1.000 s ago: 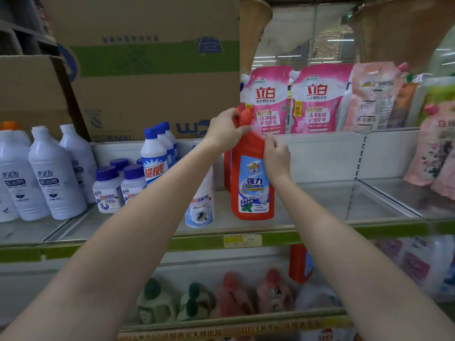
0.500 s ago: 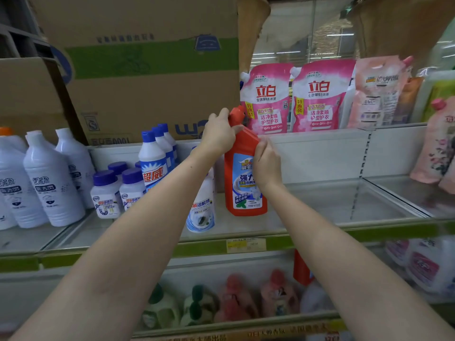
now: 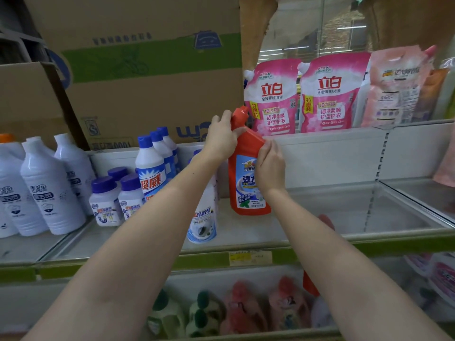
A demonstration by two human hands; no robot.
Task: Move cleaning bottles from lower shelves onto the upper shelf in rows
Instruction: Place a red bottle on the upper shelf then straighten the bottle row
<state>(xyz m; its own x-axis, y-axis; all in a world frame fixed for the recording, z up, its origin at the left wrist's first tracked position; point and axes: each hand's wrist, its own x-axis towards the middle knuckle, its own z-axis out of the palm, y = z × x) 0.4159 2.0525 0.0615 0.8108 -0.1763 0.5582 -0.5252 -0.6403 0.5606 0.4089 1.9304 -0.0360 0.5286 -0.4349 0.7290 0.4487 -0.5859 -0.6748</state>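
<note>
We see the orange bottle standing on the upper shelf, set back from the front edge, just right of a white canister and with bare shelf to its right. Its long axis runs nearly vertical, base down on the shelf; the angled neck and orange cap lean up and slightly to the left, and the blue-and-white label faces us.

Our left hand wraps its fingers round the neck just under the cap. Our right hand curls round the bottle's right shoulder, its fingers covering part of the label's edge. Both hands grip the same bottle.

To the left stand blue-capped bottles, short purple-capped jars and large white bottles. Pink refill pouches stand on the shelf behind. On the lower shelf we make out another orange bottle, mostly hidden by our right forearm.
</note>
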